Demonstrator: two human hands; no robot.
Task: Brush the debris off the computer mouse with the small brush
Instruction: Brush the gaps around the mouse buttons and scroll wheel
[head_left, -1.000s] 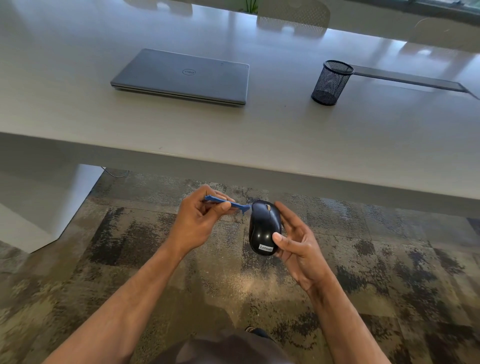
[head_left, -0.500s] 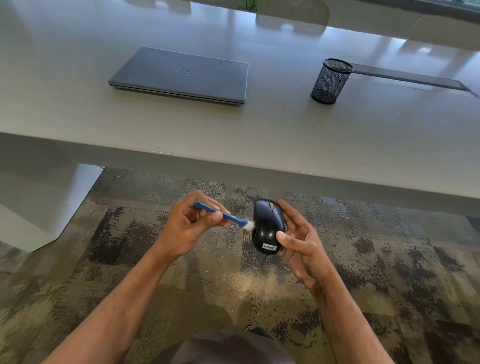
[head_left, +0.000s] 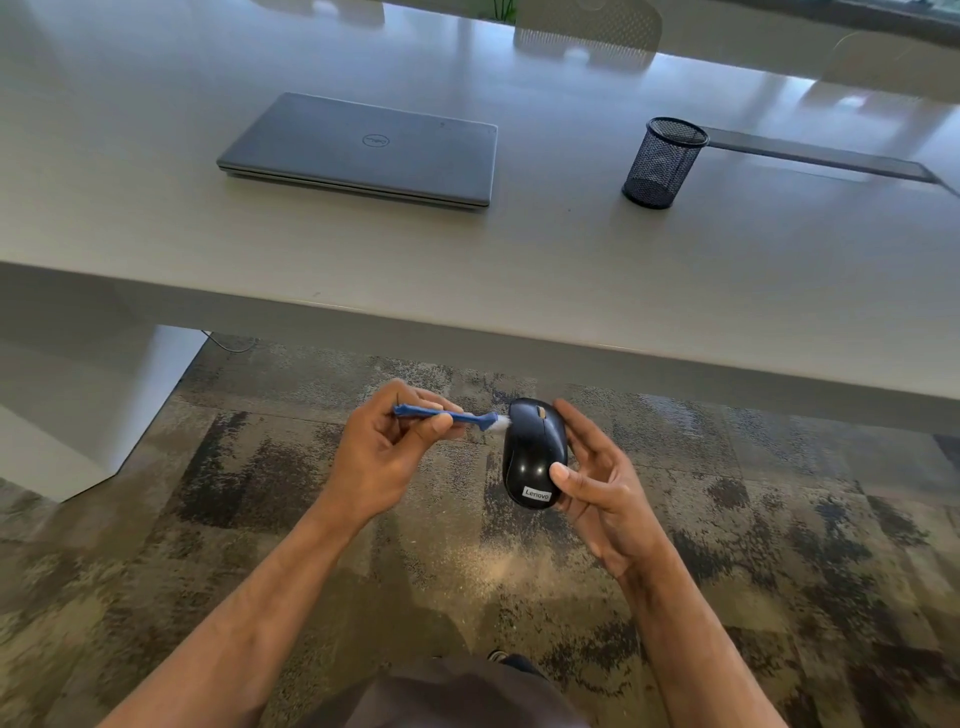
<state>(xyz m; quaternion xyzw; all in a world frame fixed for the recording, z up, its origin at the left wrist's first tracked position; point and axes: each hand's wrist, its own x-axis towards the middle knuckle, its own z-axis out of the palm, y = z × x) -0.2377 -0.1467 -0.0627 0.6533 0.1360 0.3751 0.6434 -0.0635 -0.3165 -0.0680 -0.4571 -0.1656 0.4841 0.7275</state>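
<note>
A black computer mouse (head_left: 530, 449) with a white Lenovo label rests in my right hand (head_left: 597, 483), thumb on its rear and fingers behind its far side. It is held in the air over the carpet, below the table's front edge. My left hand (head_left: 382, 457) pinches a small blue brush (head_left: 441, 415) by its handle. The brush's white bristles touch the mouse's upper left side, near the front buttons.
A long grey table (head_left: 519, 260) spans the view ahead. On it lie a closed grey laptop (head_left: 363, 148) at left and a black mesh pen cup (head_left: 662, 161) at right. Patterned carpet (head_left: 779, 519) covers the floor below.
The brush has swept along the mouse's left side, down to mid-body and back up near the front. My right hand has tilted the mouse slightly while holding it.
</note>
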